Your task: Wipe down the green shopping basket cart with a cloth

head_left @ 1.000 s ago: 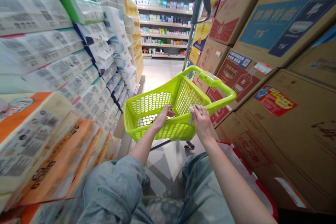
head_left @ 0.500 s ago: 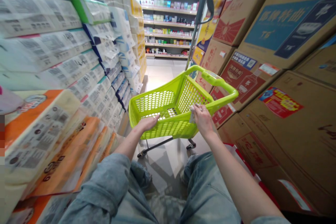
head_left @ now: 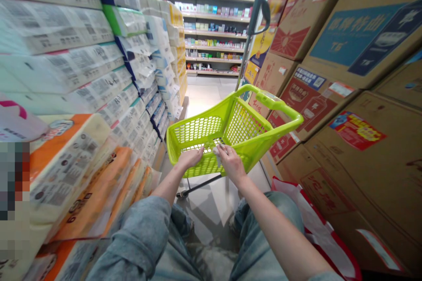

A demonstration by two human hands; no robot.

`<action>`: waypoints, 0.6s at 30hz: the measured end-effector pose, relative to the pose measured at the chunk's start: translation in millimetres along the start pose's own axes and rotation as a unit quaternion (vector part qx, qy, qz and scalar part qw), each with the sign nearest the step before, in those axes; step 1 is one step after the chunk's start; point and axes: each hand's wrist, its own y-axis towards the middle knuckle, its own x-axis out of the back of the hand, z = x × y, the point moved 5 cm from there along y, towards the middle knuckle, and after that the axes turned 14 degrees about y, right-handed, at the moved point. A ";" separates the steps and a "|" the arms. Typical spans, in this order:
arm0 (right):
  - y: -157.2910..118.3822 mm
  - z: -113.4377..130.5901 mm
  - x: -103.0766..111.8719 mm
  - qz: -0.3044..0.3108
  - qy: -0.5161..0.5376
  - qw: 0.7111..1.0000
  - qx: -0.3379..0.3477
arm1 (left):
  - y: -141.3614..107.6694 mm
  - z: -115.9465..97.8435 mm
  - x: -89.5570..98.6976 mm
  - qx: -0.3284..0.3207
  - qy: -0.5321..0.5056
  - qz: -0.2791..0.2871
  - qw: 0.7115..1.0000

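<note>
A lime-green plastic shopping cart [head_left: 253, 149] with a lattice basket stands before my knees, its handle toward the right. My left hand [head_left: 191, 158] is closed over the basket's near rim, with the thumb along the top; the other fingers are partly hidden. Close beside it on the same rim, my right hand [head_left: 232, 162] pinches a crumpled white wipe [head_left: 216, 153] that touches the rim. The basket holds nothing that I can make out. Below it, a dark caster and part of the metal frame show.
Stacked tissue packs [head_left: 95, 79] wall the left side, with orange packs [head_left: 89, 189] nearest. Cardboard cartons [head_left: 346, 140] rise on the right. A red-and-white bag [head_left: 310, 210] lies by my right leg. A grey pole [head_left: 253, 30] and stocked shelves [head_left: 214, 39] stand ahead.
My right hand has slid left along the cart's rim with the wipe, toward my left hand. My left hand keeps its place on the rim. The view has shifted slightly.
</note>
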 end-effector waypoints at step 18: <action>-32.9 -60.2 51.1 -0.279 0.080 0.937 -0.195 | -11.1 -5.4 2.3 0.052 -0.040 0.008 0.998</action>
